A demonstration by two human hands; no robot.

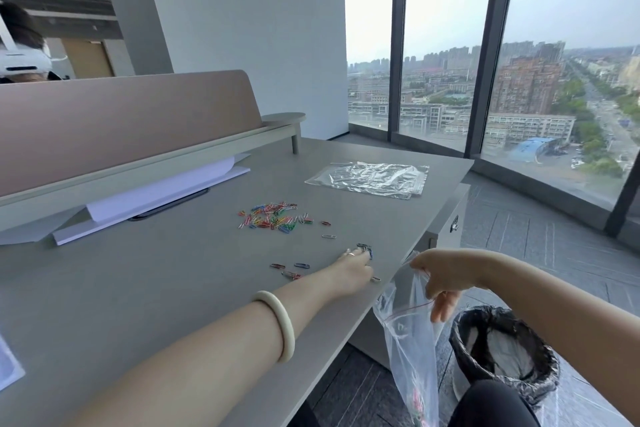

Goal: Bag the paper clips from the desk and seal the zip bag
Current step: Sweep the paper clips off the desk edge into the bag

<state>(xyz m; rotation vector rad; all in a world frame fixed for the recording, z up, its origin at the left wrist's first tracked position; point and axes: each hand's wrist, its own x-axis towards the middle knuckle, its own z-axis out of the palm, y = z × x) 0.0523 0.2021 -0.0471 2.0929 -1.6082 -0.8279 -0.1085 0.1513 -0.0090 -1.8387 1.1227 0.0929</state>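
A heap of coloured paper clips (273, 217) lies mid-desk, with a few strays (292, 267) nearer me. My left hand (349, 270) rests flat on the grey desk (138, 305), fingertips touching a small cluster of clips (365, 249). My right hand (440, 279) holds a clear zip bag (408, 340) by its open mouth, just off the desk's right edge. The bag hangs down with some clips at its bottom (417, 402).
A second clear zip bag (370, 178) lies flat at the far right of the desk. White paper sheets (156, 198) rest against the divider. A black-lined waste bin (502, 354) stands on the floor under my right arm. Another person sits behind the divider at far left.
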